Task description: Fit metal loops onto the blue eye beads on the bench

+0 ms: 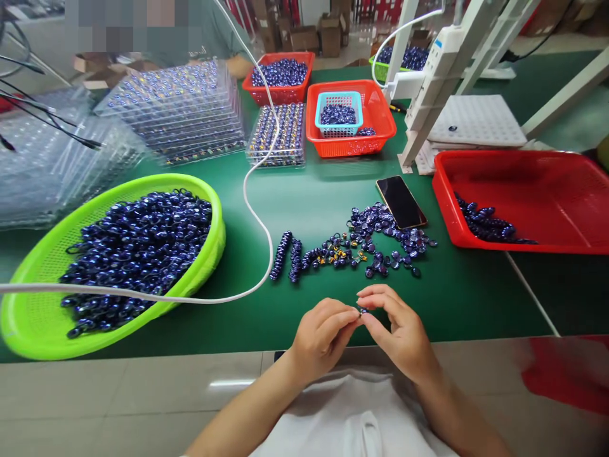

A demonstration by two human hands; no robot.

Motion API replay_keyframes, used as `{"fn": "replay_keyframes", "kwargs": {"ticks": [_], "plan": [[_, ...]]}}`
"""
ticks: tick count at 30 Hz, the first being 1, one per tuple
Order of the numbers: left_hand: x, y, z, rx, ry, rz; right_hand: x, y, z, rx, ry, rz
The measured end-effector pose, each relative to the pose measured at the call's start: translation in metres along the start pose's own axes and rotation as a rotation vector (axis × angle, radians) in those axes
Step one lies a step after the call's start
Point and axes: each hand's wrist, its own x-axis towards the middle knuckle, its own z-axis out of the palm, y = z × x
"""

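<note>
1. Lower centre of the frame: the left hand has its grip pinched on a small dark-blue piece.
2. The right hand meets it there; whether its grip clamps, I cannot tell.
3. Centre right: loose blue pieces lie on the green tabletop, touching a phone.
4. Left: a lime basket holds blue rings.

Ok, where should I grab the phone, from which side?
Probably pinch the phone by its long edges near the far end, coming from the right: it lies flat, loose blue pieces crowd its left edge, and bare table borders its right.
</note>
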Motion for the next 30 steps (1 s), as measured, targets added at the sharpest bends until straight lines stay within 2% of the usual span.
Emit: {"fn": "replay_keyframes", "kwargs": {"ticks": [7, 12, 15, 19, 21, 25, 30], "plan": [[-0.005, 0.000, -0.007, 0.043, 0.003, 0.065, 0.004, 0.001, 0.001, 0.063, -0.178, 0.076], [-0.015, -0.004, -0.014, 0.123, 0.009, 0.027, 0.006, -0.001, 0.006, 0.067, -0.255, 0.079], [-0.017, -0.013, -0.028, 0.229, 0.016, -0.065, 0.006, -0.002, 0.005, 0.060, -0.238, 0.088], [-0.011, -0.038, -0.053, 0.560, 0.067, -0.264, 0.006, 0.002, 0.002, 0.041, -0.189, 0.087], [-0.007, -0.049, -0.061, 0.673, 0.029, -0.313, 0.006, 0.005, 0.003, 0.033, -0.176, 0.067], [-0.002, -0.059, -0.064, 0.736, -0.032, -0.342, 0.006, 0.008, 0.007, 0.030, -0.173, 0.033], [-0.005, -0.055, -0.062, 0.693, -0.052, -0.358, 0.005, 0.008, 0.008, 0.035, -0.175, 0.040]]}}
